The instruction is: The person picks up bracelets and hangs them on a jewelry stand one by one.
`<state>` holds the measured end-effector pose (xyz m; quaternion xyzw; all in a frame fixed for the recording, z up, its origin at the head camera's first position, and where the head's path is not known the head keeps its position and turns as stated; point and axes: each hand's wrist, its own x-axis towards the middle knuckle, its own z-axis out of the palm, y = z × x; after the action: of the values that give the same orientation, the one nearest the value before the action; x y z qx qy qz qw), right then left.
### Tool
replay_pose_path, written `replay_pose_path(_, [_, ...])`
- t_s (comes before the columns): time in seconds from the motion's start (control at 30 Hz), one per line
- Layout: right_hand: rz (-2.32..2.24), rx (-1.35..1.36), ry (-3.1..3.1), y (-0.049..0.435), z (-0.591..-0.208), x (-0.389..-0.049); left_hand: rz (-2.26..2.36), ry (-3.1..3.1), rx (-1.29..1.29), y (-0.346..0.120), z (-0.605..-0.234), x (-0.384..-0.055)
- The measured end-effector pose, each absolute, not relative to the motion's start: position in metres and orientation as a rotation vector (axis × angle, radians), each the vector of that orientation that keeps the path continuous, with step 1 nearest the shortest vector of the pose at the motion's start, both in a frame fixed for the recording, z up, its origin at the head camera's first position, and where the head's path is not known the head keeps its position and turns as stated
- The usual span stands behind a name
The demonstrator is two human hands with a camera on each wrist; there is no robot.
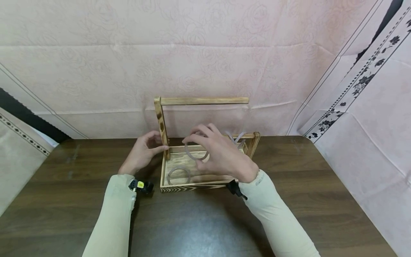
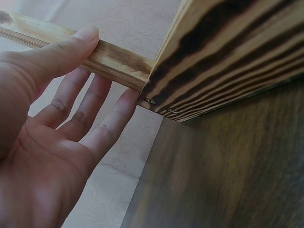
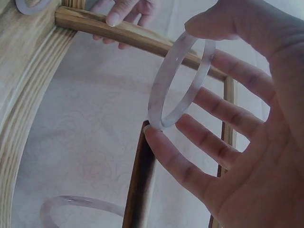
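Note:
A wooden jewelry stand has a shallow tray and an upright post at its left, bearing a long horizontal bar. My left hand grips the post near its foot, thumb on one side and fingers on the other in the left wrist view. Above the tray, my right hand pinches a pale translucent bangle between thumb and fingertip. Another bangle lies in the tray's left part. Pale bangles show at the stand's right, partly behind the right hand; one circles a bar in the right wrist view.
The stand rests on a dark wooden table near its back edge. Behind the table hangs a pale floral cloth, close to the stand. The stand's lower right end piece rises beyond the right hand.

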<state>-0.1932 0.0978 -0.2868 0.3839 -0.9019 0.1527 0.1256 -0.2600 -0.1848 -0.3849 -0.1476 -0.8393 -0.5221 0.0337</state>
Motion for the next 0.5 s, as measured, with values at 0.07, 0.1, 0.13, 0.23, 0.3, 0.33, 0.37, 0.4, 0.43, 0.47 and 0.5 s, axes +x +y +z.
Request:
replay_pose_path(0.07, [0.461, 1.102, -2.638, 0.099, -0.2856, -0.1941, -1.613, -2.581, -0.457, -0.1846, -0.3845, -0.2598])
replay_pose_path(0.1, [0.467, 1.098, -2.641, 0.0995, -0.285, -0.1945, -1.616, -2.58, -0.458, -0.1845, -0.3845, -0.2597])
replay_pose_path(0.13, [0.477, 1.096, -2.641, 0.1, -0.2847, -0.195, -1.619, -2.579, -0.459, -0.1844, -0.3843, -0.2596])
replay_pose_path(0.23, [0.506, 1.104, -2.63, 0.1012, -0.2835, -0.1961, -1.622, -2.577, -0.459, -0.1841, -0.3839, -0.2592])
replay_pose_path(0.3, [0.524, 1.118, -2.614, 0.1019, -0.2827, -0.1968, -1.617, -2.579, -0.459, -0.1842, -0.3843, -0.2596])
replay_pose_path(0.33, [0.534, 1.126, -2.605, 0.1021, -0.2823, -0.1972, -1.614, -2.581, -0.457, -0.1845, -0.3846, -0.2597])
replay_pose_path(0.37, [0.544, 1.131, -2.597, 0.1023, -0.2819, -0.1974, -1.61, -2.584, -0.455, -0.1846, -0.385, -0.2599])
replay_pose_path(0.4, [0.556, 1.134, -2.59, 0.1024, -0.2812, -0.1976, -1.606, -2.587, -0.453, -0.1848, -0.3853, -0.26])
replay_pose_path(0.43, [0.566, 1.135, -2.587, 0.1027, -0.2804, -0.1975, -1.602, -2.591, -0.451, -0.1849, -0.3862, -0.2606])
replay_pose_path(0.47, [0.576, 1.131, -2.588, 0.1028, -0.2794, -0.1973, -1.596, -2.594, -0.448, -0.1852, -0.3867, -0.2609])
replay_pose_path(0.5, [0.589, 1.127, -2.592, 0.103, -0.2785, -0.197, -1.592, -2.597, -0.444, -0.1853, -0.3871, -0.261])
